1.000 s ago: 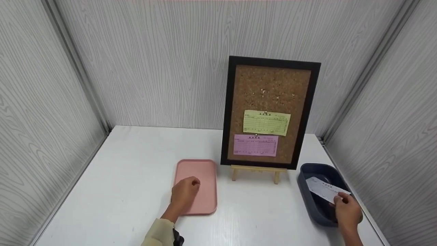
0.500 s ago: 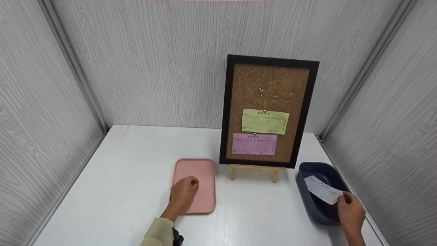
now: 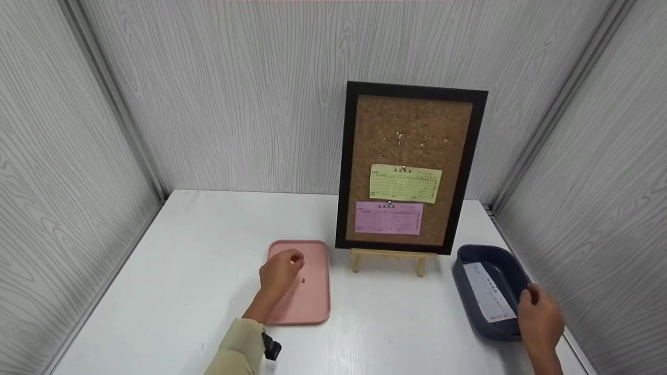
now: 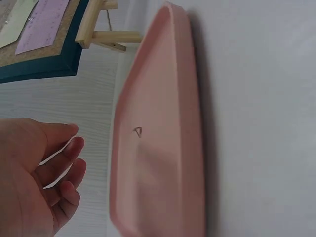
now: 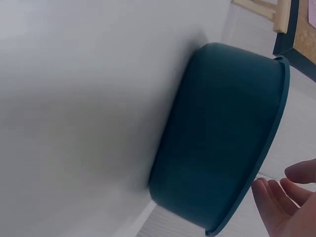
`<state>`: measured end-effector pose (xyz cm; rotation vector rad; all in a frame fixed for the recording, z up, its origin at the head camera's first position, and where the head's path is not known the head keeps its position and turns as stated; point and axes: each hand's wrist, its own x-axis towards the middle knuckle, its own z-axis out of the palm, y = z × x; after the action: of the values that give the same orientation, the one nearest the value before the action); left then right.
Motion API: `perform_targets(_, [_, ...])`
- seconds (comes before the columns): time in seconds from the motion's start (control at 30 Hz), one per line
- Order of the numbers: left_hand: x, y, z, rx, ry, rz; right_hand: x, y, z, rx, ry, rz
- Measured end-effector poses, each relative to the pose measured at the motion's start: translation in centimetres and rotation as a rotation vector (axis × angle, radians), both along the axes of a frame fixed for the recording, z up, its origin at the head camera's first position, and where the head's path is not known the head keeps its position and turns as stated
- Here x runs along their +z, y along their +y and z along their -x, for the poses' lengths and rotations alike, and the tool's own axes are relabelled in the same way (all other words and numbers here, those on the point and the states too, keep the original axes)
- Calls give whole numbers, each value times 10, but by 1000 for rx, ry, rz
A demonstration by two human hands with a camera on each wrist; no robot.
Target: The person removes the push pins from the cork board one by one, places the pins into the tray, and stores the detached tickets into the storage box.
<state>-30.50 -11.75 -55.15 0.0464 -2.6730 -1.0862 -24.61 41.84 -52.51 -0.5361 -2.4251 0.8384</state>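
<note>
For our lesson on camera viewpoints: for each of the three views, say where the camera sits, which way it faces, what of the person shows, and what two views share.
Head: looks forward and down at the table, cork board, both hands.
Left wrist: looks low along the pink tray; left hand shows.
Right wrist: looks low at the blue tub wall; right hand fingertips show.
Shared: both wrist views catch the wooden easel.

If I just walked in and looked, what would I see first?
Probably the big cork board in its black frame, standing on a small wooden easel at the back of the white table, with a green slip pinned above a pink slip. Next, the pink tray beneath the left hand, and the dark blue bin holding a white slip beside the right hand.
</note>
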Motion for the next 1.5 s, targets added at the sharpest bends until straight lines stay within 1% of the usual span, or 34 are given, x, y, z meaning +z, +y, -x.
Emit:
perform_targets(0.07, [11,2,3,7,16,-11,2,-6,3,22,22,17])
perform_targets(0.17, [30,7,12,32,67,-23,6,-14,9,56,64,54])
perform_targets(0.3, [56,16,24,54,159,-33,12,-28,18,108,156,112])
perform_targets(0.4, [74,26,32,52,234,-32,20,-37,26,155,233,164])
perform_targets(0.47, [84,33,36,49,293,-25,25,-44,31,180,266,194])
perform_targets(0.63, [101,54,43,44,437,17,36,-58,45,272,331,239])
perform_targets(0.73, [109,68,48,31,500,54,42,-68,55,327,367,245])
perform_targets(0.8, [114,79,51,14,528,81,47,-76,63,345,385,244])
perform_targets(1.0, [136,116,63,-29,557,150,63,-98,87,401,421,259])
perform_targets(1.1, [148,135,70,-37,578,192,69,-110,100,415,409,263])
perform_targets(1.2, [157,155,78,-37,594,257,73,-122,112,423,391,273])
perform_targets(1.37, [164,181,94,-30,584,359,79,-139,128,439,375,293])
perform_targets(1.5, [165,191,107,-19,561,397,84,-149,140,447,385,295])
